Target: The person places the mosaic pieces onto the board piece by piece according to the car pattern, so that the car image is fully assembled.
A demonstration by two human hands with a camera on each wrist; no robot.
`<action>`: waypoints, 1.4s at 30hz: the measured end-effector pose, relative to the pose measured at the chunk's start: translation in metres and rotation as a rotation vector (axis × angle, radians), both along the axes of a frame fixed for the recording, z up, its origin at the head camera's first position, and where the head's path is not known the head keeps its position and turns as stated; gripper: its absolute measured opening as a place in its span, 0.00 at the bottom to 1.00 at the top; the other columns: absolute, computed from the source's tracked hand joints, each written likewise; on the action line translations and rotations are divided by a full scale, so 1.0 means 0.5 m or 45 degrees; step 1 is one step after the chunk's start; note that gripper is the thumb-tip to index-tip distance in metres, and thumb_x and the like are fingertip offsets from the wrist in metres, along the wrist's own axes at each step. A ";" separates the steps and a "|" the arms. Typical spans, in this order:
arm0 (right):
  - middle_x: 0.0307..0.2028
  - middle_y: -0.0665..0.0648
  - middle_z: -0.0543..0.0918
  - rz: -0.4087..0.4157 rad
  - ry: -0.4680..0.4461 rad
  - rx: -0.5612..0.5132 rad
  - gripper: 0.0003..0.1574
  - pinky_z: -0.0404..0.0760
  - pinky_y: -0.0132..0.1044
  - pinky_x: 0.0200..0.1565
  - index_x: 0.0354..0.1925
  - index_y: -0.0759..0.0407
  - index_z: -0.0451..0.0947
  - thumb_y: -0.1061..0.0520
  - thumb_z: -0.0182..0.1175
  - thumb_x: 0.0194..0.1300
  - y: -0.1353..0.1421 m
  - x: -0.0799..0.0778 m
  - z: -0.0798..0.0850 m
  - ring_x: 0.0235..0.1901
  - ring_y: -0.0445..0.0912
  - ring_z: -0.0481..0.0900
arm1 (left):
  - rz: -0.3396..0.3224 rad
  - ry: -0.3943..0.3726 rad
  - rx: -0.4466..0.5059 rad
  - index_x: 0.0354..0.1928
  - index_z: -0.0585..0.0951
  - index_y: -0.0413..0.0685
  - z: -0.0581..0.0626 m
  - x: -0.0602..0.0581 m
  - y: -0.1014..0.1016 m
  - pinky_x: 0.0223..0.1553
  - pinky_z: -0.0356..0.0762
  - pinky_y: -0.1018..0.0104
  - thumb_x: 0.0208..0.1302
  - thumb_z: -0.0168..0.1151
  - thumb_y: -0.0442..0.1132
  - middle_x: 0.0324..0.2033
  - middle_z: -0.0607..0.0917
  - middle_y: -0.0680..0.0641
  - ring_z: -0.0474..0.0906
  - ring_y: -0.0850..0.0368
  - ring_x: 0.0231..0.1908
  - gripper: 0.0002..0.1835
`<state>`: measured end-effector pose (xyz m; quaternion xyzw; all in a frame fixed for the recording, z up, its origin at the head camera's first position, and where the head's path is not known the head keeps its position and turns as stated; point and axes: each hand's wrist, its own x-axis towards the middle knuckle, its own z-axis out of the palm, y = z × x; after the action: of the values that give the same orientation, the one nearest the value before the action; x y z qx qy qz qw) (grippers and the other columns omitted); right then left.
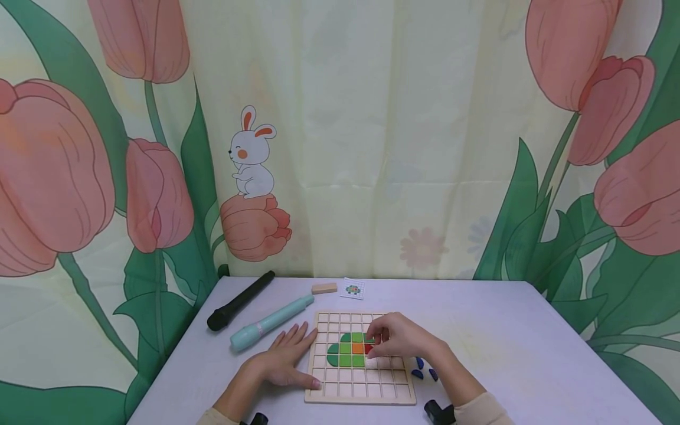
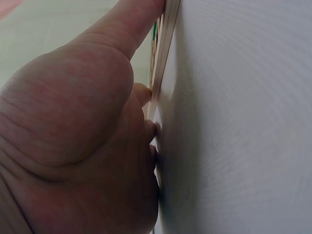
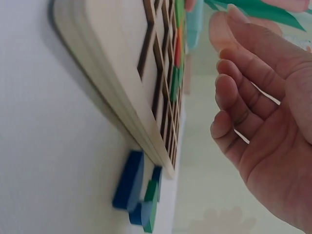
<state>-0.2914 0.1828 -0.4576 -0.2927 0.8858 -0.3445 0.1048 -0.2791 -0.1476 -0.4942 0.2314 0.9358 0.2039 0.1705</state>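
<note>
My left hand lies spread at the left side of a wooden grid board; its thumb rests on the frame and its fingertips reach the board's edge. Over the board's right half hovers my right hand, thumb and index finger close beside a red tile. In the right wrist view, the right hand's fingers are loosely bent, with no piece visible between them. An orange tile, light green tiles and rounded dark green pieces sit in the grid.
Several dark blue pieces lie right of the board, and a green piece shows among them in the right wrist view. Behind the board are a small picture card and a wooden block. A teal tube and black microphone lie back left.
</note>
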 end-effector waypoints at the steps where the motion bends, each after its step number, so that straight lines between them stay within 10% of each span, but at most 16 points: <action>1: 0.29 0.45 0.83 -0.015 0.004 0.000 0.15 0.78 0.31 0.31 0.42 0.54 0.87 0.51 0.78 0.60 0.006 0.000 0.002 0.30 0.39 0.76 | -0.002 0.003 0.003 0.84 0.52 0.55 -0.001 0.000 0.000 0.80 0.36 0.33 0.50 0.70 0.77 0.84 0.45 0.41 0.37 0.40 0.84 0.66; 25: 0.39 0.53 0.86 -0.117 -0.066 0.060 0.19 0.80 0.34 0.36 0.50 0.56 0.87 0.57 0.76 0.60 0.151 -0.001 0.022 0.38 0.47 0.78 | -0.032 0.029 0.009 0.84 0.52 0.53 0.000 0.004 -0.003 0.80 0.37 0.34 0.52 0.69 0.76 0.84 0.46 0.40 0.37 0.39 0.84 0.66; 42: 0.37 0.56 0.86 -0.183 -0.319 0.131 0.19 0.77 0.38 0.39 0.43 0.55 0.88 0.65 0.79 0.51 0.228 0.012 0.018 0.38 0.50 0.76 | -0.036 0.026 0.031 0.84 0.51 0.53 -0.006 0.001 -0.005 0.80 0.37 0.34 0.51 0.70 0.76 0.84 0.45 0.40 0.37 0.39 0.84 0.66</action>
<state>-0.2855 0.2967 -0.4484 -0.1774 0.9010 -0.3390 0.2045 -0.2787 -0.1502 -0.4972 0.2487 0.9316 0.2105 0.1611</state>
